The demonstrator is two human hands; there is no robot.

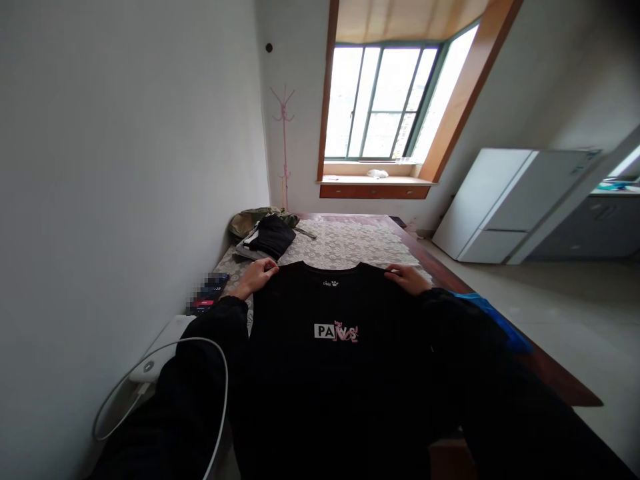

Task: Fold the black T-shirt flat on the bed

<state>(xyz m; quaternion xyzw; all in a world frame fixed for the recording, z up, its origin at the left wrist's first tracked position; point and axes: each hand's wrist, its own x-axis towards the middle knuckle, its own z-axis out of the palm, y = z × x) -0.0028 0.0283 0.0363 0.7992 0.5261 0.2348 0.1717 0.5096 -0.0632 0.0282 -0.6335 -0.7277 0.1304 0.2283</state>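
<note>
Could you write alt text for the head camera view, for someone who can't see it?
Two hands hold a black T-shirt by its shoulders, the left hand and right hand gripping either side of the neckline, over a bed with a lace-patterned cover. A pile of folded clothes lies further up the bed, below a bright window.

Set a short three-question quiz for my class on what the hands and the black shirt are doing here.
1. True or false: both hands grip the black shirt at its shoulders.
2. What lies beyond the left hand? A) folded clothes B) a kettle C) shoes
3. Fill in: the right hand is near the table's ____ edge.

Key: 1 true; 2 A, the folded clothes; 3 right, by the table.
</note>
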